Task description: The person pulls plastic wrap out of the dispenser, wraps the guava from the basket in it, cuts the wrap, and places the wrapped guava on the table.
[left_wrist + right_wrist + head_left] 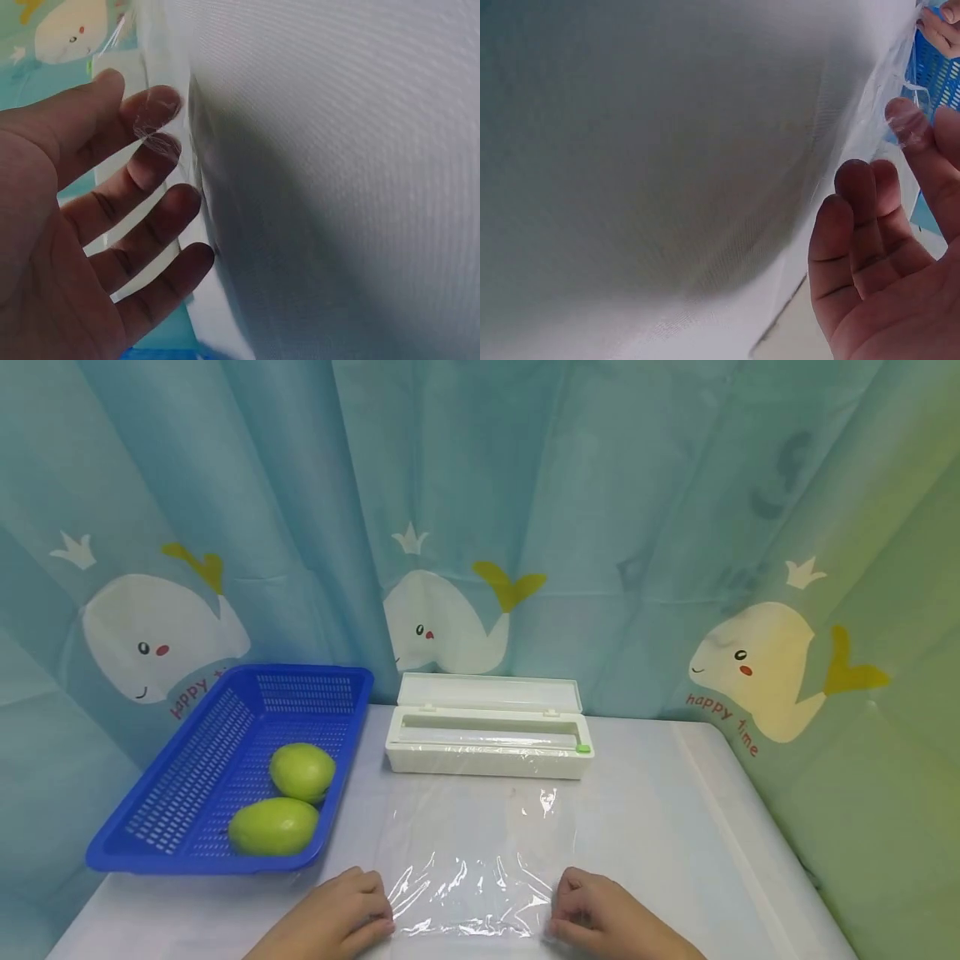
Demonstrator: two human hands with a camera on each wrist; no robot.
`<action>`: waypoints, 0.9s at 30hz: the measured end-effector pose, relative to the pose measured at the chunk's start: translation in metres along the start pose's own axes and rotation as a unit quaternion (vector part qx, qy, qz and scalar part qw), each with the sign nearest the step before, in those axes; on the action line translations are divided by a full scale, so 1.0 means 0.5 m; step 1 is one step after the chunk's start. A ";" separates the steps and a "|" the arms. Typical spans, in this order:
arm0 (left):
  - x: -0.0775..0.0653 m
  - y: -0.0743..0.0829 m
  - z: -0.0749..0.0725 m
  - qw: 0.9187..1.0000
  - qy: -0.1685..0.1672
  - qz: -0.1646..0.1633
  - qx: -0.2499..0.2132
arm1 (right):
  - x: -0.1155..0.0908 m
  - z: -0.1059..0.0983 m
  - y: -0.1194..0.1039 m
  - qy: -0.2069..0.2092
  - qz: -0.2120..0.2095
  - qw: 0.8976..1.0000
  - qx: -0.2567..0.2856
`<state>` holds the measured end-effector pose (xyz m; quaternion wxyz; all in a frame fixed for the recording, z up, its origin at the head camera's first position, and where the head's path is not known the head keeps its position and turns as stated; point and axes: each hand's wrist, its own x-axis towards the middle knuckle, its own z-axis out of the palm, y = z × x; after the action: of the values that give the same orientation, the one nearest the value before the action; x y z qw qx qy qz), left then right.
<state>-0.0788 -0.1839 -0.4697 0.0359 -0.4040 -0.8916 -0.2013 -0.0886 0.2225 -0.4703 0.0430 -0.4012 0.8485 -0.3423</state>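
Film (472, 885) runs from white box (487, 715), right of blue basket (202, 864).

Two fruits (273, 827) in basket (213, 863) at left, cling film (472, 852) before dispenser (487, 763), all on table (652, 827), curtain (622, 510) behind

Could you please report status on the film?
Left grip, right grip holding clear film at near corners. Film reaches white dispenser. Blue basket off left, not blocking.

Clear film (867, 120) in right hand (904, 277)
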 end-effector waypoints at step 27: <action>0.010 0.047 -0.096 0.990 0.104 0.008 -0.092 | 0.102 -0.079 -0.053 -0.073 0.018 0.995 -0.063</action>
<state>-0.0695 -0.1850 -0.4169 0.0930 -0.3899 -0.8572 -0.3233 -0.1195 0.1959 -0.4134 0.0852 -0.4117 0.8701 -0.2573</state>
